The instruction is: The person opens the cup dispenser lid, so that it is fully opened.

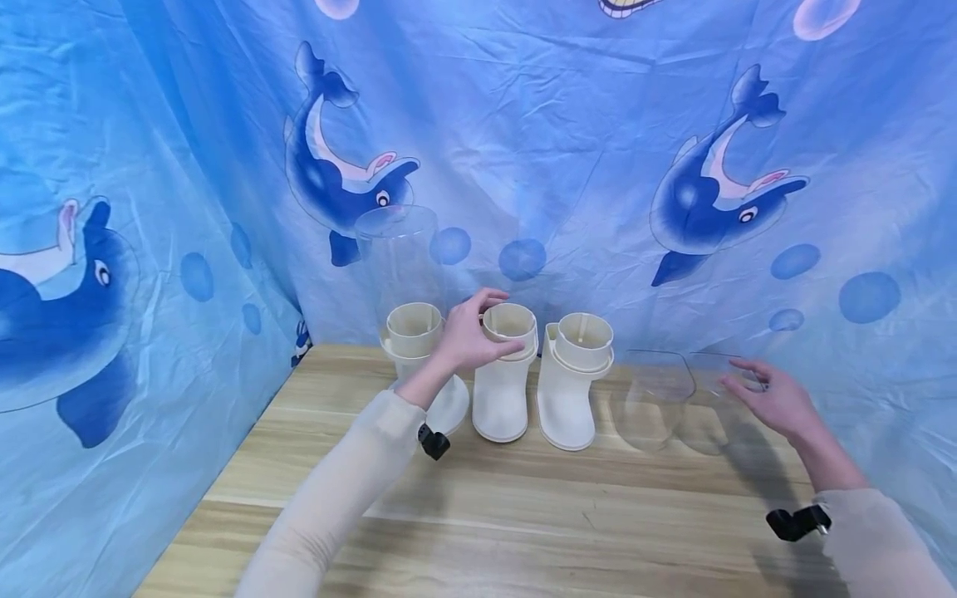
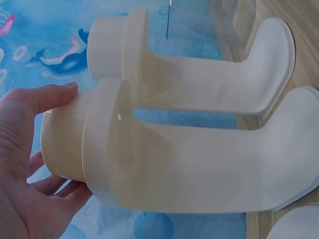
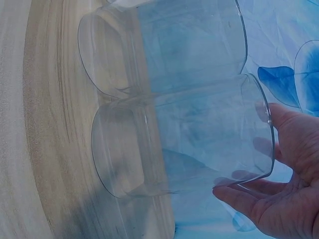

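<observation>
Three cream plastic stands shaped like boots, each with a round collar on top, stand in a row in the head view. My left hand (image 1: 473,332) grips the collar of the middle stand (image 1: 503,403), thumb on one side and fingers on the other, as the left wrist view shows (image 2: 204,169). A clear container (image 1: 399,257) rises over the left stand (image 1: 449,407), which my forearm partly covers. My right hand (image 1: 773,399) holds the upper rim of a clear, open-topped container (image 3: 214,134) upright on the table. Beside it stands another clear container (image 1: 650,407).
The right stand (image 1: 566,407) is between the middle stand and the clear containers. A wooden table (image 1: 523,523) lies under everything. Blue dolphin-print cloth (image 1: 561,166) hangs right behind the row and along the left side.
</observation>
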The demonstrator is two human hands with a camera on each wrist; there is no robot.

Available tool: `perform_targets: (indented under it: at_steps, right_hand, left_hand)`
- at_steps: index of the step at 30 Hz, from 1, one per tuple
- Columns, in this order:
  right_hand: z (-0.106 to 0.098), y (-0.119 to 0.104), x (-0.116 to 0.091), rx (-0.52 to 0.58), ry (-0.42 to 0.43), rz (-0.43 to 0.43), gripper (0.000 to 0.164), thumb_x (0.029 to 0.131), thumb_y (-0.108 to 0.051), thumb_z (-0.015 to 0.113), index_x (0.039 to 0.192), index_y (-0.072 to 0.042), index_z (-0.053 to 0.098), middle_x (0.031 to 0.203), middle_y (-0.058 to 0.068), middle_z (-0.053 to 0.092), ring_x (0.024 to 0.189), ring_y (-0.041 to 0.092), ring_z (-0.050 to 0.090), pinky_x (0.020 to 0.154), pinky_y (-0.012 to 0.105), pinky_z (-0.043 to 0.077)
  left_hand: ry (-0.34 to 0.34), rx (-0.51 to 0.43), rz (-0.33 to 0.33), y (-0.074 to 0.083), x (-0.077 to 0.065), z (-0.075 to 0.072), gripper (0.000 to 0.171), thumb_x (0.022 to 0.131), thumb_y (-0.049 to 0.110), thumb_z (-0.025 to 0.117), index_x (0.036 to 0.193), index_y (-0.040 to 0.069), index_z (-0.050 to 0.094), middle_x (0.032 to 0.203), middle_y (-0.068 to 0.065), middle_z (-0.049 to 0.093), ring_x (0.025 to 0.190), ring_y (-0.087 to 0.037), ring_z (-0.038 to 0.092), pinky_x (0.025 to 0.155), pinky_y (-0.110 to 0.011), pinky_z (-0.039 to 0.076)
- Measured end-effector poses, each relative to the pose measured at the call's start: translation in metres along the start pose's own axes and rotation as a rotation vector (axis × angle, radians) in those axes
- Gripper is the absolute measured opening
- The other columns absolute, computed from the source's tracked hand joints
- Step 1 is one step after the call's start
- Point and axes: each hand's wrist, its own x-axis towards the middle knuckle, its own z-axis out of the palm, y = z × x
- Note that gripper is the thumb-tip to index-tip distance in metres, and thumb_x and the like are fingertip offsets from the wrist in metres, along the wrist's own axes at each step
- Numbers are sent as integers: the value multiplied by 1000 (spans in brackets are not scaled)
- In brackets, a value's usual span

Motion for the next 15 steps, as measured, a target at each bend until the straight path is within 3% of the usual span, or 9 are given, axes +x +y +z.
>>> perform_targets:
  at_steps: [9, 12, 15]
  right_hand:
    - [1, 0, 1, 9, -3, -7, 77, 109, -52, 53, 162, 2, 36, 163, 45, 24, 141, 71, 31, 101, 80, 44]
    - [1, 1, 2, 19, -5, -8, 78, 109, -53, 53, 162, 2, 36, 163, 46, 23, 141, 71, 31, 101, 80, 44]
    - [1, 4, 2, 24, -5, -10, 78, 109, -53, 53, 162, 2, 36, 162, 47, 24, 141, 71, 32, 101, 79, 45]
  left_hand:
    - [-13, 8, 5, -8, -1, 2, 76, 76, 32, 95, 142, 14, 61, 144, -9, 68, 138, -31, 61, 117, -51, 49]
    - [9, 59, 57, -4, -1, 2, 79, 75, 32, 95, 142, 10, 60, 144, -11, 67, 137, -34, 61, 117, -54, 48]
    - [67, 95, 157, 6, -4, -2, 81, 74, 31, 95, 142, 7, 59, 142, -12, 68, 134, -35, 62, 115, -54, 50]
